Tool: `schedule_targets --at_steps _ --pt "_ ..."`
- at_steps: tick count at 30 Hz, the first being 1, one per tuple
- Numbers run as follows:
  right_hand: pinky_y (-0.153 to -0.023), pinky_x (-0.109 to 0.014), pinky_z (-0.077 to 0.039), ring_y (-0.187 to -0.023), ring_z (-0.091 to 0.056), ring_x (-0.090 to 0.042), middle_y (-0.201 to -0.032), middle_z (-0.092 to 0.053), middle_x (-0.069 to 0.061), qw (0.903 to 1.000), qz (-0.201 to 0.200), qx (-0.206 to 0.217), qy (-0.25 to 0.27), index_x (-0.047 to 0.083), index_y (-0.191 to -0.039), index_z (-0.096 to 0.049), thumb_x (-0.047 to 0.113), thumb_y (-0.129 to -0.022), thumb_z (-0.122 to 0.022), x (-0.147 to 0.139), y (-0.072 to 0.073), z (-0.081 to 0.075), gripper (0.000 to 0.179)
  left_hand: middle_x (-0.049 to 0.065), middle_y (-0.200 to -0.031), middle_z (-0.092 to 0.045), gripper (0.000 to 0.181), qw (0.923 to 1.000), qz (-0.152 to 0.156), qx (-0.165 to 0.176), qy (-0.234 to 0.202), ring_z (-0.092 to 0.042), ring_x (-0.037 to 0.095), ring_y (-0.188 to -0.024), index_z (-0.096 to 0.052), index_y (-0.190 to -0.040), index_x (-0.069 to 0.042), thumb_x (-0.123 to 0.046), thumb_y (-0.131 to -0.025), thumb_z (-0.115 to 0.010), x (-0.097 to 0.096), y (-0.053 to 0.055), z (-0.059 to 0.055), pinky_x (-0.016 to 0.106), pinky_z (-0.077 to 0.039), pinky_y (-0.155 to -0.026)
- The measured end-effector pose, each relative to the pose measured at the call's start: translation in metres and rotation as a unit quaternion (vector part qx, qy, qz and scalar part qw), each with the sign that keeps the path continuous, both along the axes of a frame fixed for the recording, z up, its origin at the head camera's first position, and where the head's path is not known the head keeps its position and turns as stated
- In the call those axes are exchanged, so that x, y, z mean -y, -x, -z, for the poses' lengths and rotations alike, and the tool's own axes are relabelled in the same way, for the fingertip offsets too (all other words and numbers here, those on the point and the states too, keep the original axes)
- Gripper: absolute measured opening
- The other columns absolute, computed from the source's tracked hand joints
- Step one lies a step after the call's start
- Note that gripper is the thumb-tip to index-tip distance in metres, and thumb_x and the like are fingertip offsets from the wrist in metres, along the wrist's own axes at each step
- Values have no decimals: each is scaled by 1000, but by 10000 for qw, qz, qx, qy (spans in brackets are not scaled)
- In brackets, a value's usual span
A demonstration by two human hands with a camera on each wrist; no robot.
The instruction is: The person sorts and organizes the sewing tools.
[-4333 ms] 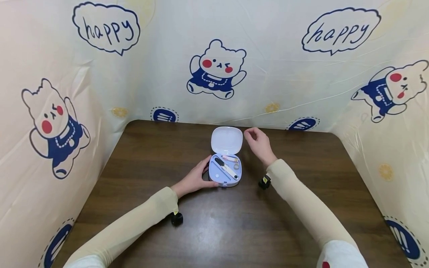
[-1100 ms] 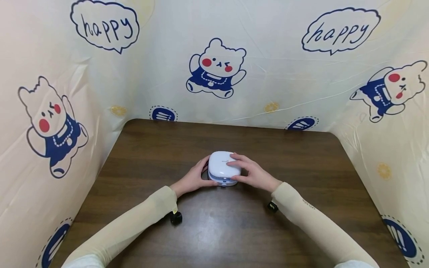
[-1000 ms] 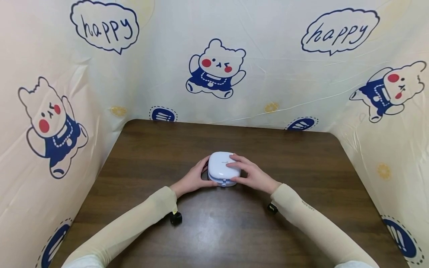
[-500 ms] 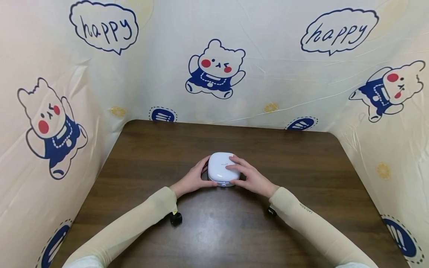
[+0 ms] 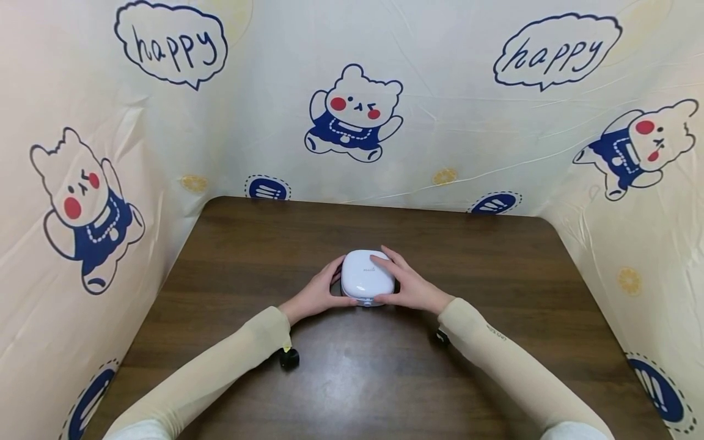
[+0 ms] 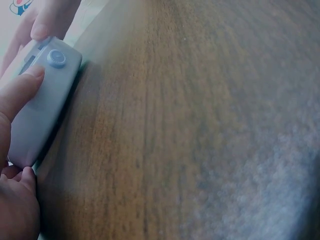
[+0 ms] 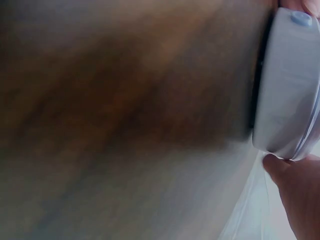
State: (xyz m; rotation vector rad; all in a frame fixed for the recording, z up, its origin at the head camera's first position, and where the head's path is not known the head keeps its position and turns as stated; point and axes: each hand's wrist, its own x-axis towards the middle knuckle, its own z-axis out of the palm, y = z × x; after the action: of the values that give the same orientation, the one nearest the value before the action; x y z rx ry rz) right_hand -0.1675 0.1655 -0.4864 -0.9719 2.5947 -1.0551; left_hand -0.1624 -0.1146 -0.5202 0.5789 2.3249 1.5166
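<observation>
A small rounded storage case (image 5: 363,276), glossy white on top and pale blue at the seam, sits on the table with its lid down. My left hand (image 5: 316,297) grips its left side, thumb along the front and fingers behind. From the other side my right hand (image 5: 411,286) holds it, thumb at the front edge, one finger lying on the lid and another at the back right corner. The left wrist view shows a round blue button (image 6: 56,58) on the case's front, between both thumbs. Whatever lies inside the case is hidden.
The dark wood table (image 5: 264,244) has rounded far corners. A pale cloth (image 5: 440,122) printed with cartoon bears surrounds it at the back and both sides. A small black camera (image 5: 289,359) hangs under the left wrist.
Earlier the lid stood raised, showing small tools inside, with my right hand beside it. The lid has since come down and its gap narrowed. My right fingers have shifted; my left hand stays put.
</observation>
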Motion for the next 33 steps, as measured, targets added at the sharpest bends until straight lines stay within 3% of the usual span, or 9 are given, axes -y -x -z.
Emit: schedule_targets --at_steps 4,14,16,25,33 --pt "-117 -56 -36 -153 -27 -40 -171 -16 -20 9997 76 175 -153 23 -163 -36 35 -87 -87 1 5 -1 92 19 -169 -22 111 10000 -21 -2 -44 -37 30 -152 -18 -165 -3 -22 -83 -91 0 0 0 38 -34 -121" --pt "-114 -50 -42 -144 -39 -34 -164 -30 -17 9997 152 4 -177 21 -161 -42 36 -84 -88 3 6 -2 91 25 -167 -24 108 9999 -37 -99 -130 -37 36 -151 -19 -163 2 -16 -84 -90 -2 -4 -7 44 -35 -120" --pt "-113 -49 -43 -143 -40 -33 -164 -30 -16 9997 163 8 -177 22 -161 -42 36 -84 -88 3 6 -2 91 23 -168 -23 109 9999 -33 -84 -44 -37 33 -151 -18 -164 0 -20 -84 -90 -1 -2 -2 41 -36 -120" --pt "-112 -50 -44 -143 -41 -35 -164 -30 -18 9997 170 -63 -168 21 -161 -42 37 -84 -88 3 7 -2 91 23 -168 -22 111 10000 -16 -72 10 -36 33 -151 -17 -164 0 -21 -84 -91 -1 0 -3 40 -35 -120" --pt "-113 -50 -43 -145 -38 -34 -166 -26 -17 9995 215 155 -183 24 -161 -41 39 -85 -87 3 6 0 91 18 -169 -22 113 9999 -61 -38 87 -36 29 -152 -18 -165 -3 -24 -82 -92 -1 1 1 38 -35 -121"
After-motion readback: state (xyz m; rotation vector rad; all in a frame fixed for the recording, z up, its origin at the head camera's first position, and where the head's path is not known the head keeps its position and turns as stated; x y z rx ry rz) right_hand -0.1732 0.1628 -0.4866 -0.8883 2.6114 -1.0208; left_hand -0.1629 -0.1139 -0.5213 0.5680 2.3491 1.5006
